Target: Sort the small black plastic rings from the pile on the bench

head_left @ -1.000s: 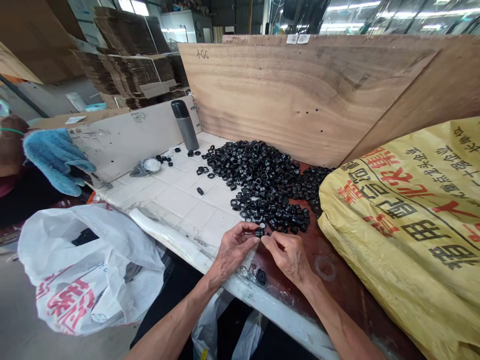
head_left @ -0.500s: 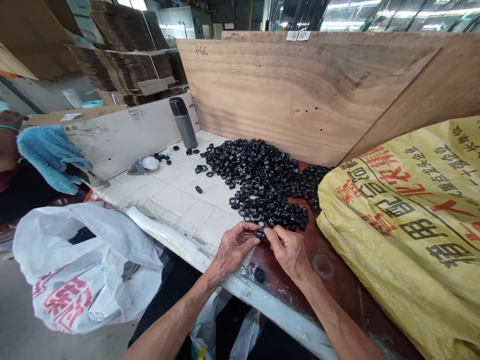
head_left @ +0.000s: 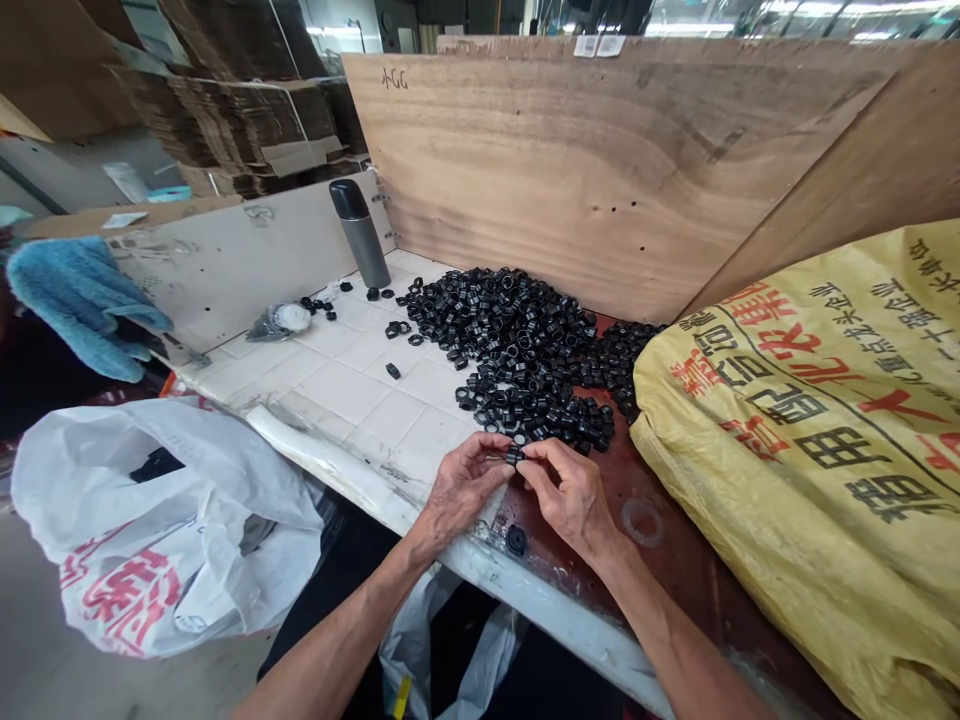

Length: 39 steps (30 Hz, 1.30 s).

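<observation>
Between the fingertips of my left hand (head_left: 466, 482) and my right hand (head_left: 564, 490) is a small black ring-shaped plastic part (head_left: 515, 455). Both hands are closed in a pinch on it, one from each side, over the near edge of the table. Just beyond my fingers spreads a large heap of similar black plastic rings (head_left: 517, 340). Closer to me, below the hands, a round black part (head_left: 516, 540) lies by itself on the reddish-brown surface. Fingers cover some of the held part, so its details are hard to make out.
A grey bottle (head_left: 361, 235) stands at the back left, near a small clear bag (head_left: 279, 322). On the right bulges a yellow printed sack (head_left: 810, 440). A wooden board (head_left: 600, 170) closes off the back. A white plastic bag (head_left: 165, 520) hangs left; a blue towel (head_left: 79, 305) drapes over the side panel.
The view has shifted slightly. My right fingers have changed their hold and now sit more squarely on the black part; my left hand keeps its pinch.
</observation>
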Each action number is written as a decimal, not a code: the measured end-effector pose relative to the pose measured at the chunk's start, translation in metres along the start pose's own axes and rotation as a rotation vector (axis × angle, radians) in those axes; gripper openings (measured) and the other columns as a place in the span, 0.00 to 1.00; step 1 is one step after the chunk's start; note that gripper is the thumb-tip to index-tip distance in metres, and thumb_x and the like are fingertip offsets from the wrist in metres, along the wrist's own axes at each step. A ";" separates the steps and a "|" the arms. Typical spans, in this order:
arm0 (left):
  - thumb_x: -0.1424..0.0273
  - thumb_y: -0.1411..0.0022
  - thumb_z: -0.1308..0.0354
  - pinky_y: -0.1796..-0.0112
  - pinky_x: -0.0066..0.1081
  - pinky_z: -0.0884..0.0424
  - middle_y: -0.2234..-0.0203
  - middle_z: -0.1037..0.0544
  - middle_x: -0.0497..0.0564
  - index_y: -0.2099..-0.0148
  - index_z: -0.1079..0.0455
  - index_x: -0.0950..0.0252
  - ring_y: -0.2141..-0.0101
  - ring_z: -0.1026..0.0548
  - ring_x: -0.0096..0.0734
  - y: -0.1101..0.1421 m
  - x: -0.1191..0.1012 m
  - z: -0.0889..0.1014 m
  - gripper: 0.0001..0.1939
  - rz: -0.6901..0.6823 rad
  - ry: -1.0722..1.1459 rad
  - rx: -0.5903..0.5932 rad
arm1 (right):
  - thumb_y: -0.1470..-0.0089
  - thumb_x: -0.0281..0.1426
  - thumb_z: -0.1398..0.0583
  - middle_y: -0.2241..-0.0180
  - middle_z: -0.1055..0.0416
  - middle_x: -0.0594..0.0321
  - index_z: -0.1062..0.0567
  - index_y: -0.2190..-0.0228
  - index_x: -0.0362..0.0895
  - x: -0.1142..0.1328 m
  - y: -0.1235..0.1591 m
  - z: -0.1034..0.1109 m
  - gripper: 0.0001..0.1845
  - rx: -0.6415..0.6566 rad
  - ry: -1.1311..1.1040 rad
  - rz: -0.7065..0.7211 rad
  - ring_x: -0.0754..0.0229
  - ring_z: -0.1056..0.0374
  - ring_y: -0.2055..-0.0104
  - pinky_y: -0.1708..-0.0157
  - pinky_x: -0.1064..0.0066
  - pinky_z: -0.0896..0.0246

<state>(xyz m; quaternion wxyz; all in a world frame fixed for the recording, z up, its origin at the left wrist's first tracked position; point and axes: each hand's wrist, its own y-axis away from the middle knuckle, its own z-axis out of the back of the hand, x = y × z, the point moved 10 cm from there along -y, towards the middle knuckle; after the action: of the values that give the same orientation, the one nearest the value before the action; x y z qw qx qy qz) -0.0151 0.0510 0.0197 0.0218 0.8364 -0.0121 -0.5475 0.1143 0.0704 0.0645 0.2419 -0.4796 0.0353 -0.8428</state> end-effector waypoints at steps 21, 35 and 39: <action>0.67 0.43 0.32 0.55 0.33 0.26 0.60 0.22 0.53 0.53 0.30 0.65 0.61 0.22 0.33 0.000 0.003 -0.001 0.17 -0.013 -0.052 0.021 | 0.37 0.36 0.44 0.73 0.29 0.64 0.28 0.66 0.47 -0.002 0.000 -0.002 0.07 0.012 0.010 -0.028 0.60 0.32 0.72 0.69 0.71 0.36; 0.75 0.36 0.44 0.51 0.36 0.29 0.55 0.23 0.52 0.47 0.30 0.57 0.53 0.24 0.37 0.022 -0.021 -0.014 0.16 -0.431 -0.745 0.118 | 0.54 0.41 0.34 0.83 0.36 0.70 0.31 0.78 0.43 -0.042 0.025 -0.048 0.17 0.059 -0.907 -0.692 0.67 0.41 0.82 0.80 0.74 0.42; 0.78 0.34 0.49 0.49 0.35 0.30 0.52 0.25 0.54 0.44 0.33 0.56 0.50 0.26 0.36 0.037 -0.026 -0.024 0.19 -0.521 -0.884 0.283 | 0.55 0.43 0.34 0.83 0.35 0.69 0.31 0.79 0.43 -0.043 0.034 -0.060 0.18 0.209 -0.926 -0.775 0.67 0.41 0.83 0.81 0.73 0.41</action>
<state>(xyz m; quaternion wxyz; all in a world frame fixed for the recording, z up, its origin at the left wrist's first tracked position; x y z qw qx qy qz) -0.0030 0.0161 0.0548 -0.2351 0.4958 0.1146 -0.8281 0.0957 0.0491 -0.0118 -0.0460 -0.7477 -0.3334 -0.5725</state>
